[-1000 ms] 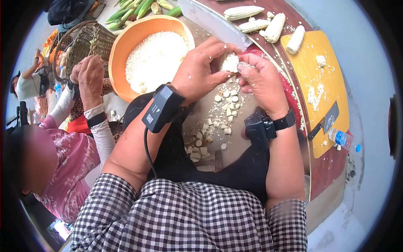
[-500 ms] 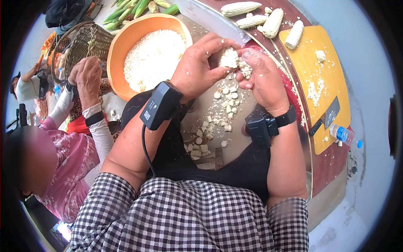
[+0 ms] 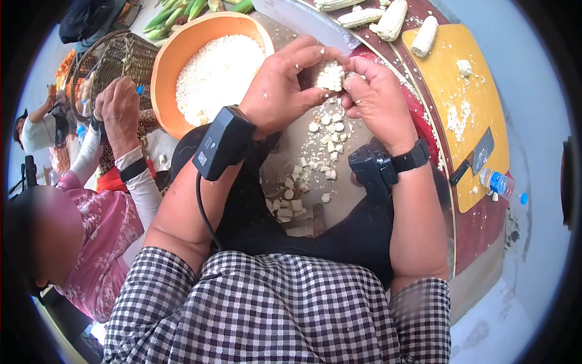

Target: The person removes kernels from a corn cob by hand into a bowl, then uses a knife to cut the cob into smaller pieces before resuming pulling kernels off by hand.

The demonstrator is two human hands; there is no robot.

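Observation:
Between my raised hands is a short piece of corn (image 3: 328, 77) with white kernels on it. My left hand (image 3: 288, 85) is wrapped round it, thumb below and fingers above. My right hand (image 3: 377, 100) is closed against its right end, thumb and fingers pinched at the kernels; any loose kernels inside are hidden. Just left of my left hand stands an orange basin (image 3: 163, 76) filled with loose white kernels (image 3: 215, 79). Below my hands, cut cob pieces and kernels (image 3: 330, 145) lie scattered on the floor.
At right, a yellow cutting board (image 3: 485, 115) carries a cleaver (image 3: 482, 151), a corn cob (image 3: 425, 36) and kernels. A plastic bottle (image 3: 498, 182) lies at its edge. More cobs (image 3: 391, 21) lie on the red table. A wicker basket (image 3: 124, 60) and a co-worker's hands (image 3: 120, 109) are at left.
My right hand has turned and closed its fingers at the corn's end; the loose kernels that showed in it are out of sight. The view has shifted slightly.

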